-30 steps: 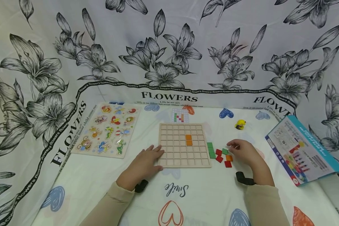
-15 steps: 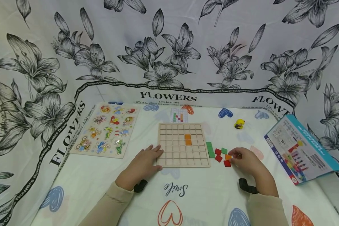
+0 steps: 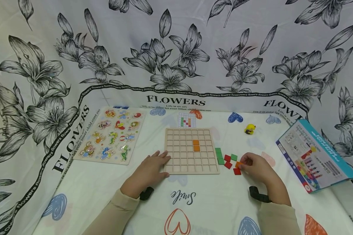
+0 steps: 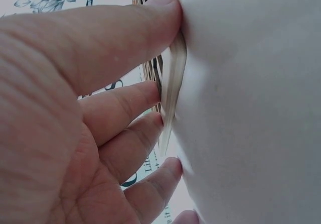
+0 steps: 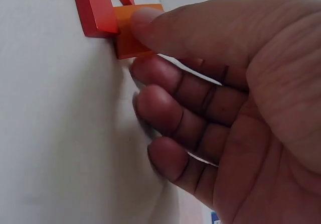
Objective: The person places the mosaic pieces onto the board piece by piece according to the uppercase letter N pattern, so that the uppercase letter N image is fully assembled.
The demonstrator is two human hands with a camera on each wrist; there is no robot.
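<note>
Red tiles (image 3: 227, 165) and green tiles (image 3: 218, 156) lie between the right fingers (image 5: 158, 107) and grid board (image 3: 191, 155); overhead seems passable.

The right hand (image 3: 256, 167) hides part of an orange tile (image 5: 128, 39) from us, and we cannot read the lettering (image 3: 326, 146) on the box (image 3: 316, 157).

Head view looks forward and down over the white-clothed table (image 3: 220, 202); wrist close-ups face the fingers (image 4: 135, 139), sharing with it the pale wooden grid board (image 4: 173, 78) (left, upper centre) and orange square tile (image 5: 125, 39) (right, upper left).
</note>
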